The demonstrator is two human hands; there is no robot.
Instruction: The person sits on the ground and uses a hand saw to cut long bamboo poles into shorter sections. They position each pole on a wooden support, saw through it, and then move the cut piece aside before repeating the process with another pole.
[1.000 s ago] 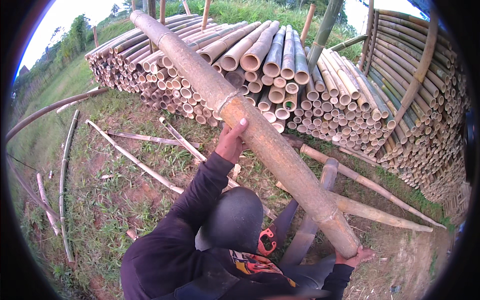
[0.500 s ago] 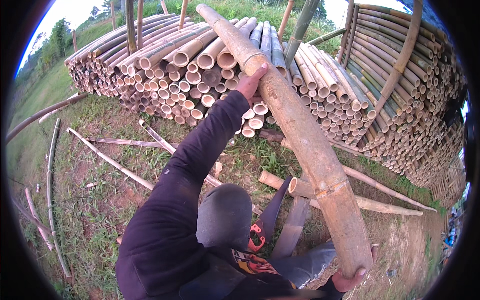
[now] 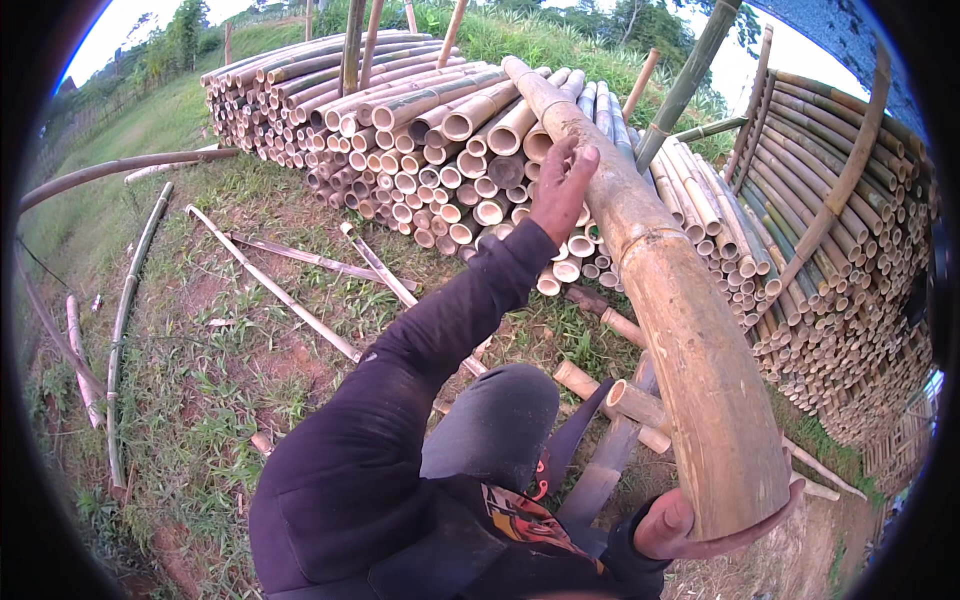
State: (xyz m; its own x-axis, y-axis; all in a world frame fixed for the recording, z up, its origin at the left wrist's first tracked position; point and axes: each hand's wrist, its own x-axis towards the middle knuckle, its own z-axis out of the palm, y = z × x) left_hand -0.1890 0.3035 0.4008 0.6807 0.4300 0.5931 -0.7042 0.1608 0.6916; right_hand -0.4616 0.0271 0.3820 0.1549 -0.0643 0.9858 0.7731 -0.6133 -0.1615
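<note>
A thick tan bamboo pole (image 3: pixel 690 330) slants across the view, its near end tilted up toward me and its far end over a stack of poles. Around the near end, my right hand (image 3: pixel 690 525) grips it from below, thumb on the left side and fingers reaching under to the right. At the pole's upper left side is my left hand (image 3: pixel 562 195), its fingers bent but spread, at most lightly touching the bamboo. A handsaw (image 3: pixel 572 432) with a red handle lies beside my knee, partly hidden by it.
Stacked cut bamboo (image 3: pixel 440 170) stands ahead, and a taller leaning stack (image 3: pixel 830 250) rises at the right behind a slanted post (image 3: pixel 840 190). Short bamboo pieces (image 3: pixel 640 402) lie below the pole. Thin poles (image 3: pixel 275 285) are scattered over grass at the left.
The pole's near end has risen toward me and shifted right in view. My left hand has loosened its grip and spread its fingers. The right hand still holds the near end.
</note>
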